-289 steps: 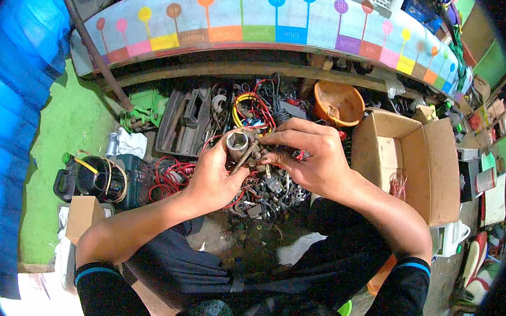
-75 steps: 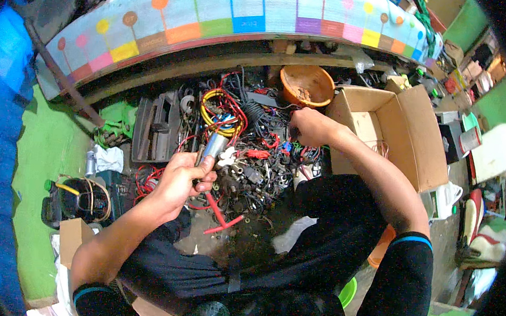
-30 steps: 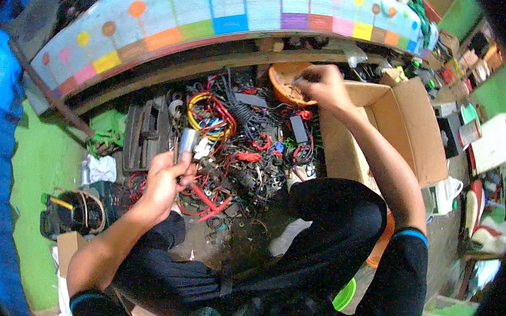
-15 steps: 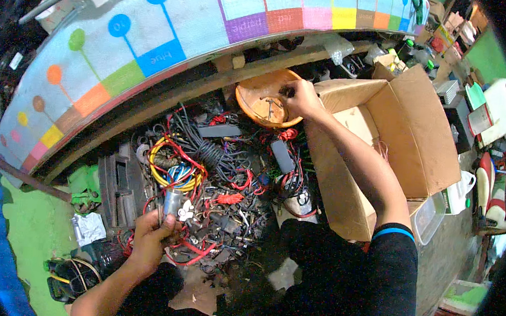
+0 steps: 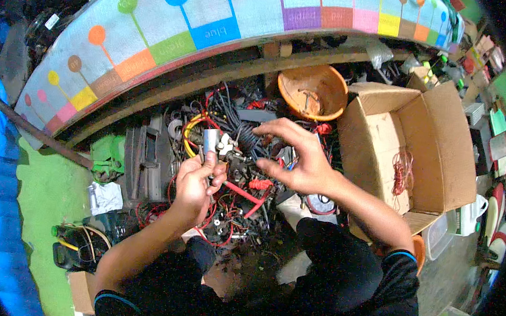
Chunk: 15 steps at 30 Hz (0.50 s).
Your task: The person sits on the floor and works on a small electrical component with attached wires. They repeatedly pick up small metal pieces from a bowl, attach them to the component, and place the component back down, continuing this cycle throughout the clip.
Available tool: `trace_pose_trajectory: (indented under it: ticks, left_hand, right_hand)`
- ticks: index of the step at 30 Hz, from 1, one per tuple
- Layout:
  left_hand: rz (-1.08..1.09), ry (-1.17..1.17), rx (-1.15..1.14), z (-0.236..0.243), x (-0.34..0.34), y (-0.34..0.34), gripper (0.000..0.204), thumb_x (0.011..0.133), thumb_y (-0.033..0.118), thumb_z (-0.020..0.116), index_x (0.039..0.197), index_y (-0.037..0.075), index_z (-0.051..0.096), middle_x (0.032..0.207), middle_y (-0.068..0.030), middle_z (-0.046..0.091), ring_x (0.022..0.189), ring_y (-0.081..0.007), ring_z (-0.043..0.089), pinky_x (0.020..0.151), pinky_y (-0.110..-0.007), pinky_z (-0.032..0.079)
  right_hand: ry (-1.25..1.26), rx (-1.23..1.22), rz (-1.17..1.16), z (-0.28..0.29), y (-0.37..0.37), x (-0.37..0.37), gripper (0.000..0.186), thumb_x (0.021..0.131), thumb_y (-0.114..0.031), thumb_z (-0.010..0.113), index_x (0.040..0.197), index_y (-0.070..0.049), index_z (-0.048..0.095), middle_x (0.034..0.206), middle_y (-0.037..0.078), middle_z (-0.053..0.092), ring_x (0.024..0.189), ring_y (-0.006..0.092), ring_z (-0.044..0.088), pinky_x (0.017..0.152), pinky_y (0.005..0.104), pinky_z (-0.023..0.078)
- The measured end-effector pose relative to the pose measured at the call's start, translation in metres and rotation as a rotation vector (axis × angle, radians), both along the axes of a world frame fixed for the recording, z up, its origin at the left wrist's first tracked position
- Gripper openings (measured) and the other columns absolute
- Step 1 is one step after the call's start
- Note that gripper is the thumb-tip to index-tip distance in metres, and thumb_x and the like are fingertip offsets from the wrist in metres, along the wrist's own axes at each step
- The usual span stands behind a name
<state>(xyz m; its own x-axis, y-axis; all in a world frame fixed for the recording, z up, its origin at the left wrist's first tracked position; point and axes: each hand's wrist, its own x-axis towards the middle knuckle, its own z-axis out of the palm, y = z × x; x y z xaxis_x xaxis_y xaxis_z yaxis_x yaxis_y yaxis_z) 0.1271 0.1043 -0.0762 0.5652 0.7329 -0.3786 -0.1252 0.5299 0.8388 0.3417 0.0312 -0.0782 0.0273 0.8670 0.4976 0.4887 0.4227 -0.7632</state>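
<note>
My left hand (image 5: 195,180) is closed on a silver metal cylinder (image 5: 210,140), which stands upright out of the fingers. A small white fitting (image 5: 225,145) sits right beside the cylinder; whether the two are joined is hard to tell. My right hand (image 5: 301,162) hovers over the scrap pile, thumb and fingers apart with nothing between them. Below both hands lies a heap of small metal parts and wires (image 5: 217,221). A red bar-like piece (image 5: 244,194) reaches from near my left fingers over the heap; I cannot tell if I hold it.
An orange bowl (image 5: 287,95) with a few small metal pieces stands at the far side. To the right is an open cardboard box (image 5: 445,157) with a reddish wire bundle (image 5: 402,174) inside. Coiled black cable (image 5: 244,134) lies beyond the heap, below a wooden beam (image 5: 168,93).
My right hand has left the orange bowl and come back over the heap, its fingers now spread. My left hand, still holding the cylinder, has risen toward the middle. The view has shifted.
</note>
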Motion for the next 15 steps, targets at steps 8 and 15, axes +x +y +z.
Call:
trace_pose_trajectory:
  ticks: [8, 15]
  left_hand:
    - [0.084, -0.167, 0.137, -0.015, 0.022, -0.001, 0.025, 0.097, 0.028, 0.05, 0.083, 0.007, 0.047, 0.073, -0.0004, 0.05, 0.06, -0.0057, 0.043, 0.047, -0.019, 0.028]
    - [0.108, -0.175, 0.196, -0.024, 0.017, -0.001, 0.019, 0.096, 0.026, 0.051, 0.09, 0.008, 0.046, 0.074, -0.0014, 0.049, 0.061, -0.0068, 0.042, 0.048, -0.018, 0.028]
  right_hand:
    - [-0.058, 0.232, -0.202, -0.019, 0.002, -0.031, 0.039, 0.064, -0.009, 0.081, 0.099, -0.003, 0.066, 0.097, 0.013, 0.062, 0.087, 0.0263, 0.063, 0.076, 0.0339, 0.052]
    - [-0.208, 0.452, -0.219, -0.02, 0.014, -0.036, 0.027, 0.065, -0.003, 0.078, 0.09, -0.002, 0.067, 0.084, 0.011, 0.062, 0.07, 0.0231, 0.062, 0.057, 0.0312, 0.05]
